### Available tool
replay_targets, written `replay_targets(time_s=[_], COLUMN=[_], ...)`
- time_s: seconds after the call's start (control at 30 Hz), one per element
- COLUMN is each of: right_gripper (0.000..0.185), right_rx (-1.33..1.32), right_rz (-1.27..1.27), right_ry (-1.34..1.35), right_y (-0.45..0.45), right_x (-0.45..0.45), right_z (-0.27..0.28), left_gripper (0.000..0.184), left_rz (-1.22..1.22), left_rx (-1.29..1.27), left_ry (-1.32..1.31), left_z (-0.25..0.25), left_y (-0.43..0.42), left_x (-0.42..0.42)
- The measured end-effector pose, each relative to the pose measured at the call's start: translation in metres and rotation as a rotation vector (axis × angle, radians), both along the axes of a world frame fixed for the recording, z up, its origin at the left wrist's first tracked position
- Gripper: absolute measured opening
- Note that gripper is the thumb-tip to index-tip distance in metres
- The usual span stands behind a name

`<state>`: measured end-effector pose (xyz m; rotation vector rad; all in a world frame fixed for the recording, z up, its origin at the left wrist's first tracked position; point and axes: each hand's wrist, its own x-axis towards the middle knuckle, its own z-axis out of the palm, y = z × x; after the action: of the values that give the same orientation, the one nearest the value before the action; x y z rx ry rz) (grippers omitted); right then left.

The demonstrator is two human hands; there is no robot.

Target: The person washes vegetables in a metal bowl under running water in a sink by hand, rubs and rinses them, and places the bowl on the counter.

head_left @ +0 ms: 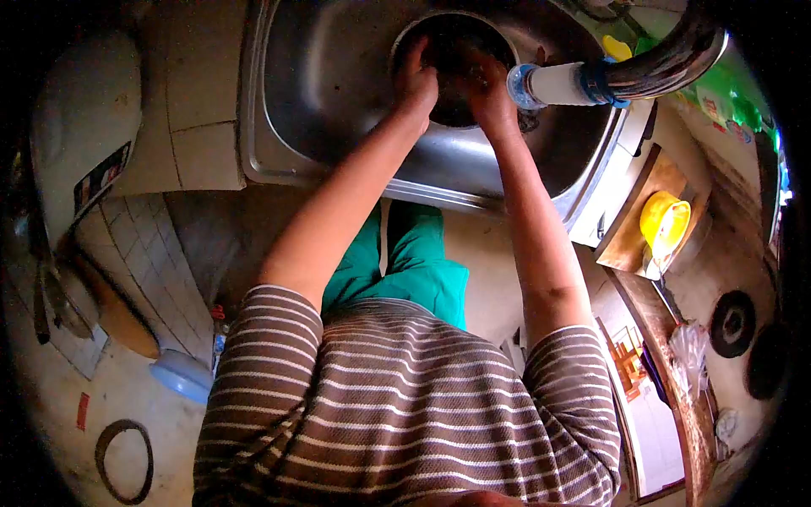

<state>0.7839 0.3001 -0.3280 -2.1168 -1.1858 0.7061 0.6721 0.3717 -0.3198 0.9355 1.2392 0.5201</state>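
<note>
A dark round bowl with a pale rim sits in the metal sink. My left hand is over the left side of the bowl, with a finger stretched out and the thumb apart from it. On the bowl's right side is my right hand, its fingers reaching into the dark interior. Shadow hides those fingertips and whatever they touch. The bowl's contents are too dark to make out. Close to my right hand is the clear, blue-banded end of the faucet.
A curved metal spout comes in from the upper right. Beside the sink, a yellow container rests on a wooden board. Green plastic packaging lies at the far right. A light blue basin is at lower left.
</note>
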Motion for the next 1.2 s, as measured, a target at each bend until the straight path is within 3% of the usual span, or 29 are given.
replay_targets(time_s=[0.07, 0.17, 0.23, 0.27, 0.3, 0.37, 0.4, 0.47, 0.57, 0.7, 0.77, 0.83, 0.9, 0.97, 1.03, 1.1, 1.17, 1.2], right_gripper=[0.040, 0.037, 0.035, 0.034, 0.033, 0.034, 0.033, 0.032, 0.030, 0.029, 0.029, 0.031, 0.032, 0.042, 0.040, 0.043, 0.047, 0.051], right_rx=[-0.072, 0.153, 0.270, 0.311, 0.371, 0.440, 0.359, 0.337, 0.234, 0.275, 0.346, 0.261, 0.298, 0.312, 0.337, 0.383, 0.108, 0.025], right_rz=[-0.052, -0.081, -0.309, -0.386, -0.383, -0.377, -0.385, -0.390, -0.304, -0.248, -0.203, -0.132, -0.139, -0.173, -0.217, -0.169, -0.264, -0.278], right_ry=[-0.162, -0.157, -0.037, 0.004, 0.033, 0.063, 0.239, 0.532, 0.474, 0.537, -0.014, -0.045, 0.271, 0.464, 0.435, 0.362, 0.731, 0.697], right_y=[-0.005, -0.001, 0.012, 0.017, 0.028, 0.042, 0.048, 0.053, 0.039, 0.039, 0.041, 0.039, 0.031, 0.021, 0.022, 0.028, 0.034, 0.038], right_x=[0.006, 0.009, 0.000, -0.004, -0.002, -0.008, -0.013, -0.021, -0.023, -0.028, -0.015, -0.009, -0.018, -0.041, -0.059, -0.046, -0.024, -0.024], right_z=[-0.005, -0.027, -0.030, -0.036, -0.049, -0.058, -0.054, -0.030, -0.044, -0.006, -0.005, -0.002, -0.007, 0.009, 0.029, 0.022, 0.022, 0.038], left_gripper=[0.048, 0.045, 0.043, 0.040, 0.038, 0.038, 0.039, 0.040, 0.040, 0.043, 0.046, 0.051, 0.047, 0.047, 0.044, 0.042, 0.043, 0.046], left_rz=[0.076, 0.224, 0.292, 0.356, 0.417, 0.486, 0.556, 0.570, 0.496, 0.333, 0.290, 0.261, 0.274, 0.226, 0.187, 0.224, 0.318, 0.330], left_rx=[-0.004, -0.045, -0.085, -0.169, -0.253, -0.351, -0.452, -0.467, -0.560, -0.551, -0.594, -0.564, -0.732, -0.715, -0.606, -0.588, -0.584, -0.621], left_ry=[-0.054, -0.123, -0.135, -0.322, -0.509, -0.505, -0.501, -0.543, -0.556, -0.648, -0.739, -0.684, -0.593, -0.414, -0.392, -0.427, -0.353, -0.372], left_z=[0.010, 0.005, -0.009, -0.019, -0.026, -0.023, -0.018, -0.003, -0.035, -0.034, -0.042, -0.019, -0.007, 0.010, 0.029, 0.017, 0.034, 0.032], left_y=[-0.008, -0.010, -0.006, 0.001, 0.002, 0.008, 0.012, 0.016, 0.017, 0.003, -0.017, -0.022, -0.016, 0.000, 0.005, -0.006, -0.022, -0.024], left_x=[-0.004, 0.000, 0.007, 0.013, 0.017, 0.026, 0.032, 0.037, 0.040, 0.031, 0.040, 0.038, 0.034, 0.026, 0.016, 0.023, 0.030, 0.031])
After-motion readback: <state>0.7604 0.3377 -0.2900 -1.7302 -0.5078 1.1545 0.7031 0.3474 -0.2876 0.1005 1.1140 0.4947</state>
